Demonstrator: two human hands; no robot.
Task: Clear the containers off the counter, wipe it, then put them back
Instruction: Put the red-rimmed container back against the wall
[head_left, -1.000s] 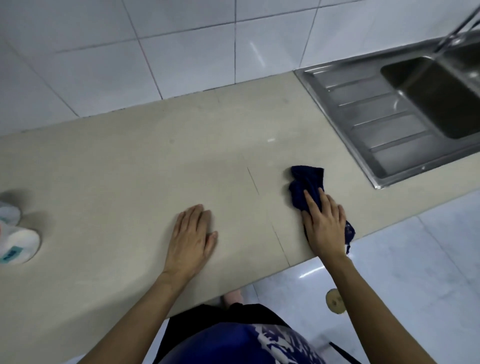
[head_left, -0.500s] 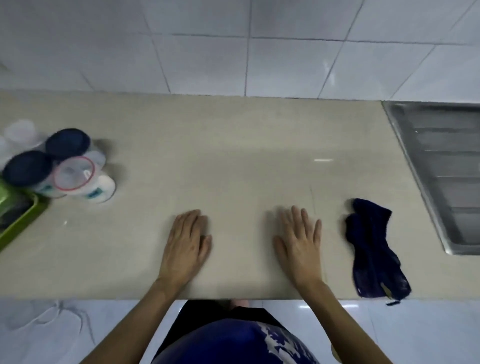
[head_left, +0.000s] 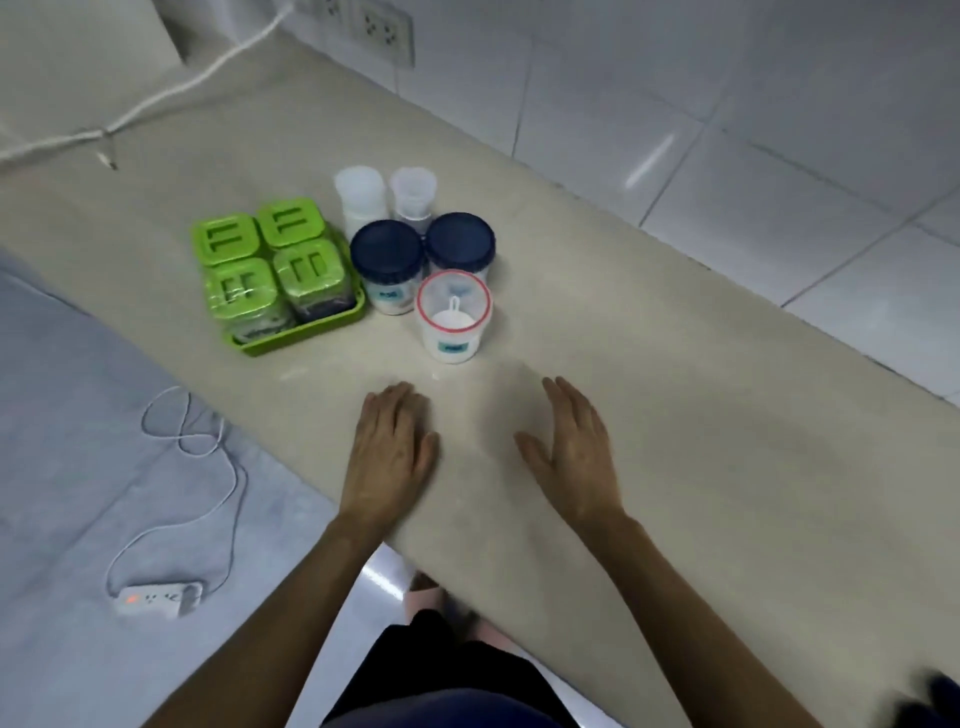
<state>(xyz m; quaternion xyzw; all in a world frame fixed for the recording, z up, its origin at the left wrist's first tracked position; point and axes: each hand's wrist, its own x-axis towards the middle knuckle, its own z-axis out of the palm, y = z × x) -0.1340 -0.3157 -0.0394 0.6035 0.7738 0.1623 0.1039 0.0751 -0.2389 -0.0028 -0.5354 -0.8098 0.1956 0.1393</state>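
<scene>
On the beige counter (head_left: 701, 395) stands a cluster of containers: a green tray (head_left: 306, 330) with several green-lidded boxes, two jars with dark blue lids (head_left: 387, 249) (head_left: 460, 241), a clear jar with a red rim (head_left: 453, 317) holding a white scoop, and two translucent white bottles (head_left: 361, 195) (head_left: 414, 193) behind them. My left hand (head_left: 389, 452) lies flat on the counter just in front of the jars, holding nothing. My right hand (head_left: 571, 452) hovers beside it, fingers apart, empty. A corner of the dark blue cloth (head_left: 935, 701) shows at the bottom right.
A white cable (head_left: 156, 98) runs across the counter's far left toward wall sockets (head_left: 382, 28). On the floor lie a power strip (head_left: 156, 600) and its looped cord. A white tiled wall backs the counter.
The view has swung left, bringing the containers into full sight. My right hand let go of the cloth a second ago and now is beside my left hand; the cloth lies behind at the right.
</scene>
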